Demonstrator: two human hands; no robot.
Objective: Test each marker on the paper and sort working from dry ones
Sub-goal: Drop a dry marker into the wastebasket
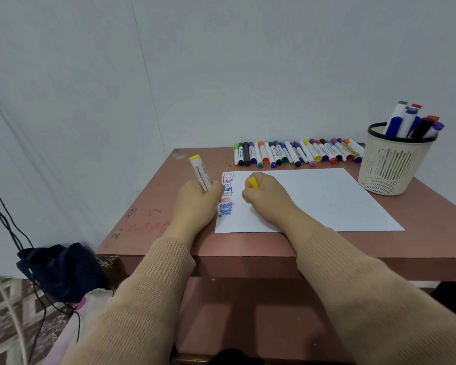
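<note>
Left hand: the left hand (195, 204) is curled around a marker (201, 175), gripping it low on the barrel.
Marker: white barrel with a yellow end, tilted up and to the left. Its dark tip points down at the left edge of the paper (327, 201); contact with the sheet cannot be told.
Right hand: the right hand (266, 198) rests on the paper, fingers closed around a yellow cap (253, 183) that shows above the knuckles.
Paper: a white sheet lies flat on a reddish-brown table (153, 206). A column of the word "test" (226, 193) runs down its left side in grey, purple, blue and pink.
Row: many capped markers (298, 152) lie side by side along the table's far edge, just beyond the paper.
Cup: a cream slotted cup (390, 167) with a black rim stands at the paper's far right corner, holding several upright pens (411, 119).
Floor: a dark bag (61, 270) and black cables (5, 219) lie left of the table.
</note>
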